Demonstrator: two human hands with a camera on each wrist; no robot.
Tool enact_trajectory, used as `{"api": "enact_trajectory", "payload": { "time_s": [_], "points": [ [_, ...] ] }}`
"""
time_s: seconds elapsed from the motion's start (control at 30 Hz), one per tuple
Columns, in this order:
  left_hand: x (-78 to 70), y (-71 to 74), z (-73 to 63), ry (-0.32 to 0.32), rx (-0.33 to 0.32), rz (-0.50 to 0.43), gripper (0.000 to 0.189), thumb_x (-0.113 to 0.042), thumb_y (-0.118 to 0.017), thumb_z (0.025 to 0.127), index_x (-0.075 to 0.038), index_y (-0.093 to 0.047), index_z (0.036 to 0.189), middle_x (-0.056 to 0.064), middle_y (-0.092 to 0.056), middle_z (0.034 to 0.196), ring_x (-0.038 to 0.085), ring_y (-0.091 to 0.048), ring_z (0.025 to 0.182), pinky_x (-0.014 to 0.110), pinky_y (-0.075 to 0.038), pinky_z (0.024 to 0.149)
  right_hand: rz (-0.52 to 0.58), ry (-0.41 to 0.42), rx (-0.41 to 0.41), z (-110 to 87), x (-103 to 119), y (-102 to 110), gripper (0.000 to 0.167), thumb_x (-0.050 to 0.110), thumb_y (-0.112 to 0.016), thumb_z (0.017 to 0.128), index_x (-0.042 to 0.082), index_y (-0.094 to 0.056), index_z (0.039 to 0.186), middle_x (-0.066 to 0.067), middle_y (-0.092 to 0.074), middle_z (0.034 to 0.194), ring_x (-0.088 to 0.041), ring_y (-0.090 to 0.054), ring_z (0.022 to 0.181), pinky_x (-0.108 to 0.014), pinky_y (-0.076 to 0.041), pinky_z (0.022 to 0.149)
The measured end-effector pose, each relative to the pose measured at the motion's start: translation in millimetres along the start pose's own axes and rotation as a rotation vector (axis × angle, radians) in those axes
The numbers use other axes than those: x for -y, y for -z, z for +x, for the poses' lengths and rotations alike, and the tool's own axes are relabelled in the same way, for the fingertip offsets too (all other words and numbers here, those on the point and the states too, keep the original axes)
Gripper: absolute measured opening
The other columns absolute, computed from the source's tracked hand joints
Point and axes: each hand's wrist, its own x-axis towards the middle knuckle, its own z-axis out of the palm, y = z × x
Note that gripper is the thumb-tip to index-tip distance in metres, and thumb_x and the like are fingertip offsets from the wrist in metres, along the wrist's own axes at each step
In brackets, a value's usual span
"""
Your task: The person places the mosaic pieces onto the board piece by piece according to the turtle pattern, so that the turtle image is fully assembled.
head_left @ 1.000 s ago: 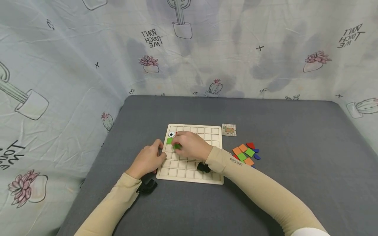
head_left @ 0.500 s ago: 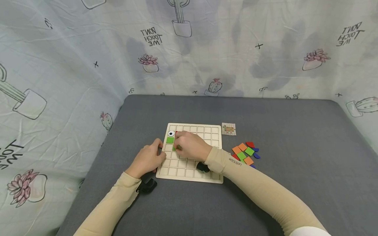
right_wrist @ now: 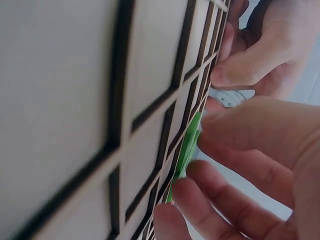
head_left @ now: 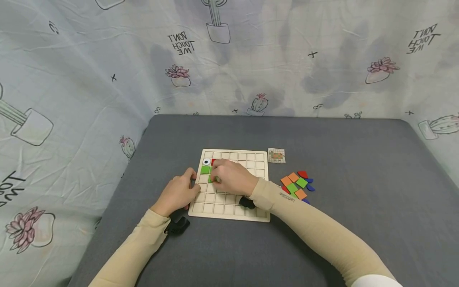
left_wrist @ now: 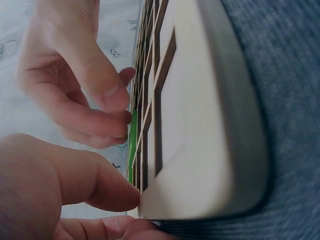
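Low centre of frame, the green tile [head_left: 210,179], tilted a second ago, now lies flatter on the board [head_left: 224,210], the right hand [head_left: 233,175] pinching it. The left hand [head_left: 177,193] pinches the board's left edge. Seating looks nearly done.

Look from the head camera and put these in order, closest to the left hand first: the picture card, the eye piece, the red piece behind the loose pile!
From the left hand:
1. Eye piece: on the board, near its far left corner.
2. Picture card: beside the far right corner.
3. Red piece: farther right.
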Motion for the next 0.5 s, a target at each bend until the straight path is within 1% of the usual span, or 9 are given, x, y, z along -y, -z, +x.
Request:
{"api": "enact_trajectory", "payload": {
  "time_s": [0.17, 0.3, 0.5],
  "points": [
    [-0.3, 0.1, 0.6, -0.007, 0.001, -0.002, 0.019, -0.019, -0.055, 0.102, -0.008, -0.053, 0.117, 0.003, -0.056, 0.061, 0.016, -0.055, 0.037, 0.032, -0.043, 0.043, 0.018, -0.023, -0.011, -6.8, 0.9, 7.4, 0.012, 0.009, -0.074, 0.089, 0.015, -0.082, 0.095, -0.002, -0.072, 0.108, -0.015, -0.068, 0.093, -0.029, -0.057, 0.072],
    [-0.1, -0.1, 1.5, -0.008, -0.001, 0.003, 0.020, -0.019, -0.056, 0.102, -0.007, -0.053, 0.118, 0.003, -0.056, 0.061, 0.015, -0.055, 0.037, 0.032, -0.043, 0.043, 0.046, -0.063, -0.009, -16.2, 1.1, 17.1, 0.012, 0.012, -0.076, 0.089, 0.014, -0.081, 0.099, -0.002, -0.072, 0.106, -0.014, -0.066, 0.086, -0.029, -0.056, 0.070],
    [0.0, 0.9, 1.6, 0.000, 0.006, 0.006, 0.021, -0.019, -0.056, 0.102, -0.007, -0.052, 0.118, 0.003, -0.056, 0.059, 0.016, -0.055, 0.037, 0.033, -0.042, 0.044, 0.041, -0.109, 0.004, -34.2, -0.8, 28.2, 0.014, 0.017, -0.077, 0.091, 0.012, -0.080, 0.104, -0.002, -0.071, 0.108, -0.014, -0.067, 0.089, -0.029, -0.056, 0.074]
  ]
}}
